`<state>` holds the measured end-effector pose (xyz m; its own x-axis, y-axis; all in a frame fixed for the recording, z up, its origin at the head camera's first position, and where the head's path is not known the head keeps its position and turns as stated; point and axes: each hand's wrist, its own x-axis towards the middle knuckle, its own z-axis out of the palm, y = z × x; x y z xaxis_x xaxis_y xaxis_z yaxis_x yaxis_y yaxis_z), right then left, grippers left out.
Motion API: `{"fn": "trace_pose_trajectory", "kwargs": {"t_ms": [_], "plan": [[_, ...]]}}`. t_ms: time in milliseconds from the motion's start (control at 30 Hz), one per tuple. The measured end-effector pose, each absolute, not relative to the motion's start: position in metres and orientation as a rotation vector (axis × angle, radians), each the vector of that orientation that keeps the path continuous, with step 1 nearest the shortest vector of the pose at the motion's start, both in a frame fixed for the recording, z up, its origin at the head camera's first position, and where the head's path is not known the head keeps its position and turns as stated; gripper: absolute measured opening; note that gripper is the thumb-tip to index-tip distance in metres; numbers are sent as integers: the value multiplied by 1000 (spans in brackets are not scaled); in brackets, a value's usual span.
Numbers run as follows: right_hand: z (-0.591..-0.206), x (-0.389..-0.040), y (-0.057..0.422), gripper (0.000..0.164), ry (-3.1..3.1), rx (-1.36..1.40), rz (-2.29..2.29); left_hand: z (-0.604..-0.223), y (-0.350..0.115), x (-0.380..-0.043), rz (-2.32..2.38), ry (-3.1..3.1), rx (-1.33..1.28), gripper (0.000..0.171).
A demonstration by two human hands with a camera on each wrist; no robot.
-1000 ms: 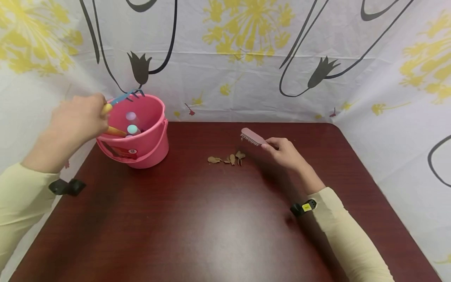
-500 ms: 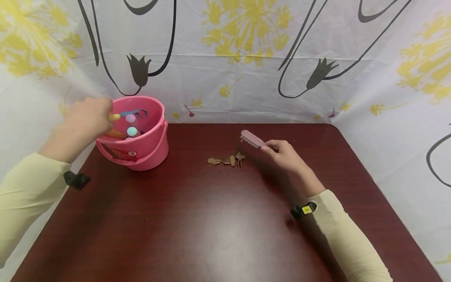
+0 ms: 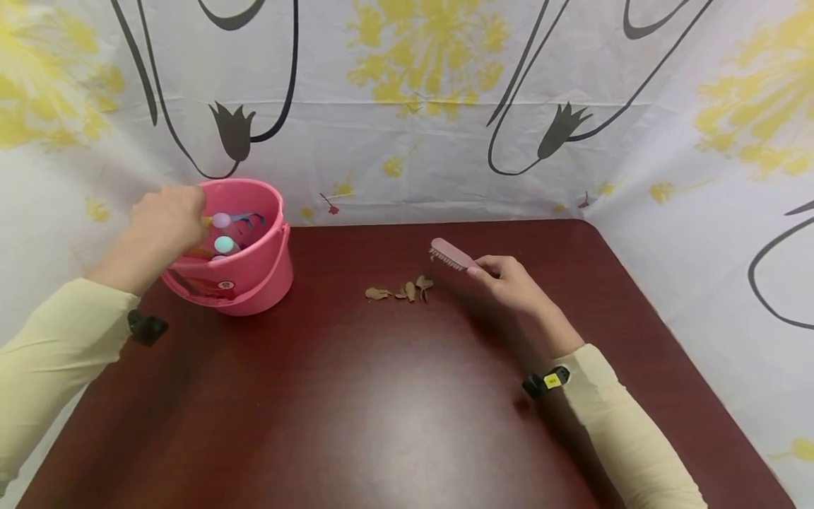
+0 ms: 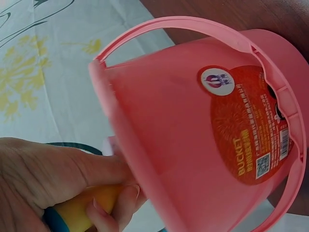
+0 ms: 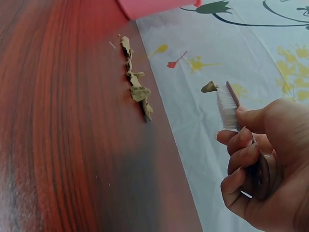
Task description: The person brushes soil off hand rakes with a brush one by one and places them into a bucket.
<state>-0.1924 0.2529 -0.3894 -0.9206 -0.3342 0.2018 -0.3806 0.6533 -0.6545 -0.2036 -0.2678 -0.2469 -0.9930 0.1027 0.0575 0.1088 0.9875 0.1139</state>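
Observation:
At the pink bucket's (image 3: 270,279) near left rim, my left hand (image 3: 168,223) grips a hand rake by its yellow handle (image 4: 91,205). The rake's blue tines (image 3: 256,220) lie inside the bucket. A lilac-topped item (image 3: 221,220) and a teal-topped one (image 3: 225,245) stand in there too. My right hand (image 3: 511,283) holds a pink brush (image 3: 451,254) by its handle above the table, bristles downward. A small dry leaf piece (image 5: 209,87) shows at the bristle tips. Left of the brush, dry brown leaves (image 3: 410,291) lie in a short row.
The dark red wooden table (image 3: 356,382) ends at a white patterned cloth (image 3: 407,184) at the back and sides. The bucket's handle (image 4: 193,23) hangs down over its labelled front. Black straps circle both wrists.
My left hand has moved down and slightly right, lowering the rake from above the rim into the bucket. My right hand and brush have stayed nearly still; the view has shifted slightly.

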Motion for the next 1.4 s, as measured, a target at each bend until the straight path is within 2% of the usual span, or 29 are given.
{"fn": "trace_pose_trajectory", "kwargs": {"t_ms": [200,533,733,933,1200,1400], "plan": [[-394,-192,257,29,-2813,580,1138,-256,-269,-207,-253,-3075,-158,37],[-399,-189,270,31,-2794,575,1135,-265,-271,-202,-316,-3052,-193,37],[-404,-187,277,30,-2781,556,1098,-265,-272,-189,-269,-3059,-189,43],[-409,-185,282,29,-2775,553,1096,-263,-276,-168,-297,-3042,-66,49],[-413,-181,290,26,-2788,526,1085,-255,-270,-152,-285,-2989,-75,48],[-414,-180,291,27,-2796,536,1091,-255,-261,-144,-297,-2957,-167,37]]}}
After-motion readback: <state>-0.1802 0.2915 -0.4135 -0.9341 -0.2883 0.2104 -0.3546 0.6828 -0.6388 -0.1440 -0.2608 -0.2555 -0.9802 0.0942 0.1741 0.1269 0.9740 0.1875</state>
